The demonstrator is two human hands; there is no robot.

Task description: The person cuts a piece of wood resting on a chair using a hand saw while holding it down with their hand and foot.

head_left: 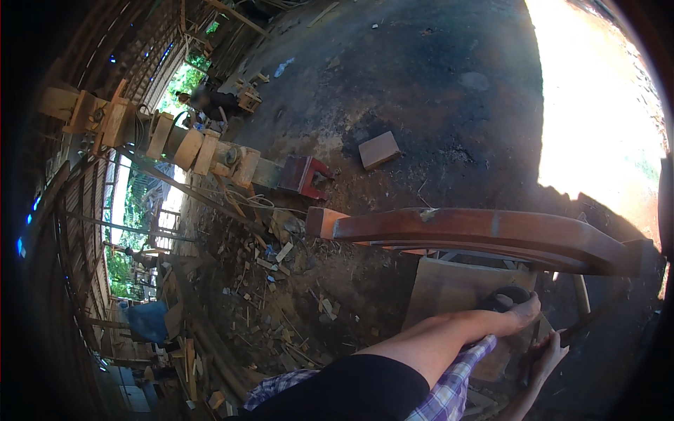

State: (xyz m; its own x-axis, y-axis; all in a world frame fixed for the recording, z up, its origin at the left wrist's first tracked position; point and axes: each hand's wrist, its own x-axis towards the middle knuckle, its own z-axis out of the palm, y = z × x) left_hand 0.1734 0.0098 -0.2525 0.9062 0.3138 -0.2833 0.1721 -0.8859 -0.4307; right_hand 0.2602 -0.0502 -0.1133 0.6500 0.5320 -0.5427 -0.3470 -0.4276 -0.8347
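My left arm, in a black sleeve, reaches to the right across the lower part of the view. My left hand (526,313) is closed at the edge of a dark, round, bowl-like object (504,297); its inside is too shaded to make out. Just below and to the right is my right hand (549,356), its fingers bent beside a dark brown piece; what they hold is unclear. Beyond both hands runs a long, curved, reddish-brown wooden piece of furniture (456,226). Under the round object lies a flat brown board (442,284). Purple plaid cloth (456,375) hangs below my left arm.
A pale brown block (379,150) and a small red stool-like piece (302,175) stand on the dark floor. Wood scraps (284,252) litter the ground at left. Another person (210,103) is far back left, near stacked timber. Strong sunlight (597,105) falls at right.
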